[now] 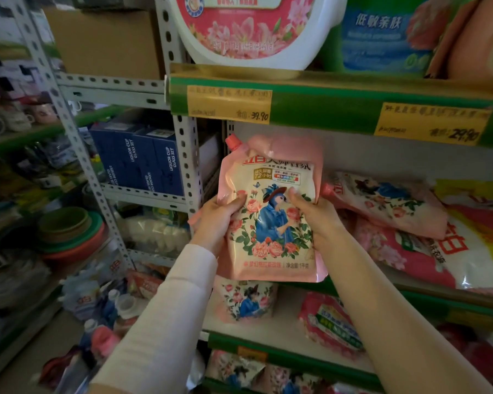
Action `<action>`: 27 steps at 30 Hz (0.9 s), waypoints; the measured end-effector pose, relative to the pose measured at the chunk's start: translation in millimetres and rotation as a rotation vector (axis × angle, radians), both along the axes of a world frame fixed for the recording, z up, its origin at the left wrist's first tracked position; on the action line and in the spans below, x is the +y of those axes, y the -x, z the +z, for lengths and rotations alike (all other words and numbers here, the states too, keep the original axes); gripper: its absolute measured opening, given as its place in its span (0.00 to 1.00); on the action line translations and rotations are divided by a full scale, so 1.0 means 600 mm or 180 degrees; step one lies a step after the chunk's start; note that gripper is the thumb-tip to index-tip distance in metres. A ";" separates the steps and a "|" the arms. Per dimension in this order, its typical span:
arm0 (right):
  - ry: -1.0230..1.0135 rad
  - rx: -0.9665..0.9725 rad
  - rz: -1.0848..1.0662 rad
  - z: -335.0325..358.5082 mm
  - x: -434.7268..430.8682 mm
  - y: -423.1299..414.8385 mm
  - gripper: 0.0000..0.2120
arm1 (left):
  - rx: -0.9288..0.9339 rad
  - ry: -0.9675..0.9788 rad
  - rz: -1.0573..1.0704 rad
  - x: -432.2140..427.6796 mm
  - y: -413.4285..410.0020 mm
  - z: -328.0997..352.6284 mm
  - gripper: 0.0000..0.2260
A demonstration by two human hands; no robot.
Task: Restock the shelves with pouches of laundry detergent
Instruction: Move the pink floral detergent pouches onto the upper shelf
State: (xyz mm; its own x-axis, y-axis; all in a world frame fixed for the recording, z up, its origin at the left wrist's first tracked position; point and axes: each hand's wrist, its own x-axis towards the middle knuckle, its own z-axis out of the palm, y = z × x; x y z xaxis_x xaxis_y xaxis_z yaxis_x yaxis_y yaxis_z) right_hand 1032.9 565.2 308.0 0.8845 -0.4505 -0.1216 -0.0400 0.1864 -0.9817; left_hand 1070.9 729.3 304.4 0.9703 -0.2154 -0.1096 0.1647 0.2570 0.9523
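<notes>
Pink detergent pouch point(269, 211) upright, gripped by left hand point(215, 216) and right hand point(313, 216). Placement pending. Next: probably set it on shelf point(410, 163) beside lying pouch point(382, 203).

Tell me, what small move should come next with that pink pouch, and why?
Probably ease the pouch forward onto the shelf, beside the lying pouch. The left hand and right hand grip it upright in front of that shelf, not yet set down.

pouch point(271, 211): pink, rose print, blue figure | shelf edge point(310, 108): green | price tags point(228, 105): yellow
</notes>
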 end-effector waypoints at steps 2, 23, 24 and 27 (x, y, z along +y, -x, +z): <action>-0.0011 0.0059 0.0006 -0.003 0.007 0.012 0.15 | 0.0016 0.0048 0.0011 0.009 0.013 -0.004 0.03; 0.0248 0.0154 0.1234 -0.101 0.080 0.077 0.12 | 0.0548 0.0556 0.1157 0.083 0.181 -0.108 0.07; 0.0256 0.0157 0.1389 -0.109 0.082 0.079 0.10 | 0.0558 0.0555 0.1259 0.085 0.192 -0.117 0.09; 0.0226 0.0179 0.1781 -0.129 0.096 0.091 0.12 | 0.0559 0.0473 0.1546 0.093 0.230 -0.146 0.09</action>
